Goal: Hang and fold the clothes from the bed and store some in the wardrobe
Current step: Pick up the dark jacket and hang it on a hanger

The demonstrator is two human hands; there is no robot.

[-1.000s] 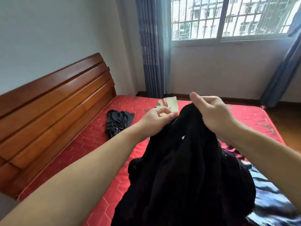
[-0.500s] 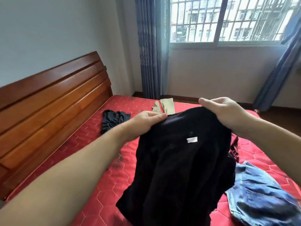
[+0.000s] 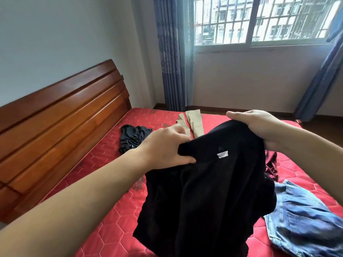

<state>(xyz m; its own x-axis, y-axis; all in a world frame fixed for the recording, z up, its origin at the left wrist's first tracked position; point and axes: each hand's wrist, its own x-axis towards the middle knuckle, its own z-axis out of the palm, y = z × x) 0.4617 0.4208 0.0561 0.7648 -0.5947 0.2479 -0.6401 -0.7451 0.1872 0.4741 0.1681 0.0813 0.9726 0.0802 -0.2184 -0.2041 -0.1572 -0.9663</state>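
Observation:
A large black garment (image 3: 206, 197) with a small white label hangs above the red mattress (image 3: 104, 216), held up by both hands at its top edge. My left hand (image 3: 165, 147) pinches the left part of that edge between thumb and fingers. My right hand (image 3: 259, 127) grips the right part from above. The cloth's lower folds drape down onto the bed.
Blue jeans (image 3: 304, 219) lie at the right of the mattress, with a dark red cloth (image 3: 272, 164) behind the black garment. A crumpled dark garment (image 3: 132, 138) and beige trousers (image 3: 193, 121) lie farther back. A wooden headboard (image 3: 61, 130) runs along the left; curtains (image 3: 172, 52) and a window stand beyond.
Both hands have spread apart along the garment's top edge, opening it out so the white label shows. The view has shifted, bringing the jeans into sight.

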